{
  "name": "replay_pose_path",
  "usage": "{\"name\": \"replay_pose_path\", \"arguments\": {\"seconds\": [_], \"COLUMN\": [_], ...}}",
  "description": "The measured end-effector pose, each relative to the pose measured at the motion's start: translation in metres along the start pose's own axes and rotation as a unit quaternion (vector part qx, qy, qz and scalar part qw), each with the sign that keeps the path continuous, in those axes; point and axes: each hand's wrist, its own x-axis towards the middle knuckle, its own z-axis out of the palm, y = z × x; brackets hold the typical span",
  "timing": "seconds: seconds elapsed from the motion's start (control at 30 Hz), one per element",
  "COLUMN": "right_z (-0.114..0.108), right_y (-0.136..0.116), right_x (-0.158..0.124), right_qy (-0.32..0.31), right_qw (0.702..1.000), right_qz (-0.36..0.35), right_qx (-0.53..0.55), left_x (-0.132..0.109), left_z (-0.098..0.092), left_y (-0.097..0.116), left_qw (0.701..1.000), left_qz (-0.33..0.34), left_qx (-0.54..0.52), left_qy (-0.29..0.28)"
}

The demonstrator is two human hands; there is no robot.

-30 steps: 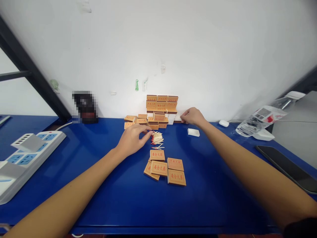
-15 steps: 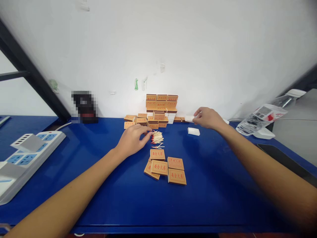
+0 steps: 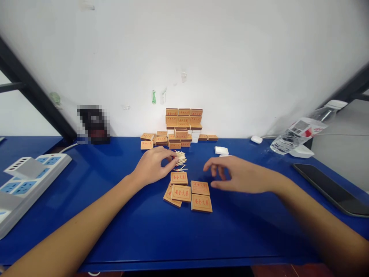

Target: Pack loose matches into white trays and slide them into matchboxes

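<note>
My left hand (image 3: pixel 154 164) rests at the left side of a pile of red-tipped matches (image 3: pixel 181 158); its thumb and fingertips touch the pile, and whether they pinch any match is unclear. Fingers apart and holding nothing, my right hand (image 3: pixel 239 175) hovers right of the matchboxes. Several orange matchboxes (image 3: pixel 181 193) lie in front of the matches, some overlapping. Behind the pile stands a stack of matchboxes (image 3: pixel 183 120) against the wall, with smaller groups around its base. A white tray piece (image 3: pixel 221 150) lies beyond my right hand, another partly hidden by it.
A white power strip (image 3: pixel 37 181) lies at the left. Toward the right are a tilted plastic bottle (image 3: pixel 302 130), a black phone (image 3: pixel 331 188) and a small white object (image 3: pixel 256 139) with a cable. A blurred dark object (image 3: pixel 96 125) leans on the back wall.
My right hand has let go of a white piece and moved nearer to the front matchboxes, its fingers now spread. My left hand has stayed by the matches. The view has shifted slightly.
</note>
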Motion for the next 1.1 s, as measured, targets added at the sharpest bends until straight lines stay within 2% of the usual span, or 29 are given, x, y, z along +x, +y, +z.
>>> {"name": "replay_pose_path", "arguments": {"seconds": [0.13,0.47,0.67,0.8,0.87,0.93,1.03,1.1], "right_z": [0.013,0.009,0.001,0.011,0.019,0.027,0.04,0.05], "right_y": [-0.022,-0.01,-0.012,-0.019,-0.017,-0.014,-0.014,-0.022], "right_x": [0.0,0.021,0.048,0.073,0.077,0.077,0.073,0.07], "right_qy": [-0.04,-0.066,0.06,0.127,0.162,0.21,0.281,0.265], "right_qw": [0.999,0.998,0.996,0.986,0.977,0.961,0.904,0.878], "right_qz": [-0.021,-0.02,-0.061,-0.106,-0.116,-0.087,0.021,0.056], "right_qx": [0.006,0.014,0.001,0.037,0.075,0.159,0.322,0.395], "left_x": [-0.001,-0.002,0.003,0.006,0.007,0.007,0.007,0.008], "left_z": [0.001,0.003,0.006,0.004,0.004,0.004,0.006,0.006], "left_y": [0.001,0.0,-0.004,-0.007,-0.008,-0.01,-0.011,-0.008], "left_qw": [1.0,0.998,0.995,0.996,0.997,0.995,0.99,0.988], "left_qz": [-0.006,-0.044,-0.058,-0.046,-0.048,-0.065,-0.095,-0.101], "left_qx": [-0.01,-0.047,-0.081,-0.078,-0.068,-0.067,-0.089,-0.103], "left_qy": [-0.007,-0.026,-0.019,-0.021,-0.005,0.019,0.047,0.053]}}
